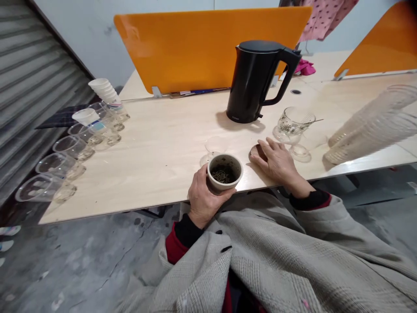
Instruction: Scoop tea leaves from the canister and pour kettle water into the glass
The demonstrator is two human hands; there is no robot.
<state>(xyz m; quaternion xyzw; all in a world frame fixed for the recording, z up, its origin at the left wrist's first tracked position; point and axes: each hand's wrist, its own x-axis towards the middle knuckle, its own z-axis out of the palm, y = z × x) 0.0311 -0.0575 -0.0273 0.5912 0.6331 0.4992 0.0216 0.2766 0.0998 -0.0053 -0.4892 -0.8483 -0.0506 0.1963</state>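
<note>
My left hand [206, 195] is wrapped round a small pale cup [238, 179] at the table's front edge. Dark, stringy tea leaves [223, 174] lie in the bottom of the cup, and a few bits cling to its inner wall. To the right, my right hand [276, 161] rests low over a small round lid [255, 152] on the tabletop, its fingers curled across the top and covering most of it. Just beyond that hand stands a ribbed glass bowl [291, 127] with loose leaves and a thin utensil in it. Clear round shapes lie near both hands.
A black electric kettle [247, 82] stands behind, before an orange divider [182, 52]. Several clear plastic cups [48, 187] line the left edge, with white paper cups [106, 92] among them. Stacked clear cups [368, 126] lean at the right of the wooden table [146, 161].
</note>
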